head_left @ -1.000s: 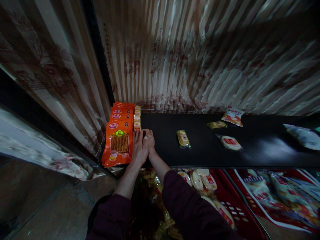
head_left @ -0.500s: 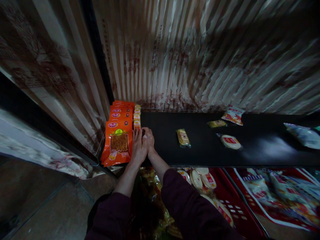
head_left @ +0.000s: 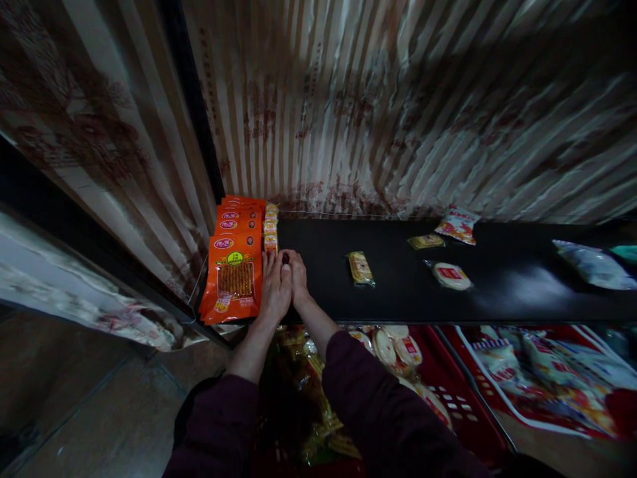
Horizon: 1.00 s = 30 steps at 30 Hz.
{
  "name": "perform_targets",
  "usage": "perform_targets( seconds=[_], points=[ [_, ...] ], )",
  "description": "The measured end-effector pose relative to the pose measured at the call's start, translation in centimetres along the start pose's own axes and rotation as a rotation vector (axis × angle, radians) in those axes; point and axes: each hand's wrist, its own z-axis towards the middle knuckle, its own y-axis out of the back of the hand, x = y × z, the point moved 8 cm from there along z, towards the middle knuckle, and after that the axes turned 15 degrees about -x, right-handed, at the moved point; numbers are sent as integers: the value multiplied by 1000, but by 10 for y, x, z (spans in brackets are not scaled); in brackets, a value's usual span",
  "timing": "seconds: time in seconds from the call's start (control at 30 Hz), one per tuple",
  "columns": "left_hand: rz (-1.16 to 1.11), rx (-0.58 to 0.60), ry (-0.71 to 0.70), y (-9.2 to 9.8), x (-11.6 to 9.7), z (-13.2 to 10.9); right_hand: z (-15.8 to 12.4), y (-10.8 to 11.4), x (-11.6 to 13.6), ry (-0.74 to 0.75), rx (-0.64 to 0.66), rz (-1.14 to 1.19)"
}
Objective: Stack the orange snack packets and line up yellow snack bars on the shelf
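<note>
My left hand (head_left: 275, 285) and my right hand (head_left: 297, 275) are side by side at the left end of the black shelf (head_left: 318, 265), thumbs close together. Their fingers bend down at the near end of a row of small yellow-and-white wrapped packets (head_left: 270, 229). Something small and dark shows between the hands; whatever the fingers close on is hidden beneath them. Left of my left hand, overlapping orange snack bags (head_left: 235, 275) lie in a row, the front one with a clear window showing brown sticks.
Farther right on the shelf lie a yellow wrapped packet (head_left: 361, 268), another flat one (head_left: 426, 241), a round white packet (head_left: 450, 275) and a printed bag (head_left: 458, 224). Red baskets (head_left: 460, 398) of packaged snacks stand below. A striped curtain (head_left: 318, 119) hangs behind; a dark post (head_left: 196, 99) rises at left.
The view has shifted slightly, so the shelf and its goods appear a little higher and farther left. Both hands stay together at the packet row.
</note>
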Motion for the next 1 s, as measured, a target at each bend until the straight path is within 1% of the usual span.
perform_targets(
  seconds=[0.17,0.37,0.6,0.77,1.0],
  points=[
    [-6,-1,-18,3,-4,-4,-4,7,2,6,2,10],
    [23,-2,-92,8,-15,-14,-13,19,7,30,22,-22],
    [-29,1,-156,13,-24,-37,-32,35,13,74,68,20],
    [-20,48,-170,18,-28,-55,-48,49,16,70,55,33],
    [-15,66,-217,24,-36,-72,-62,65,20,74,62,7]
  ],
)
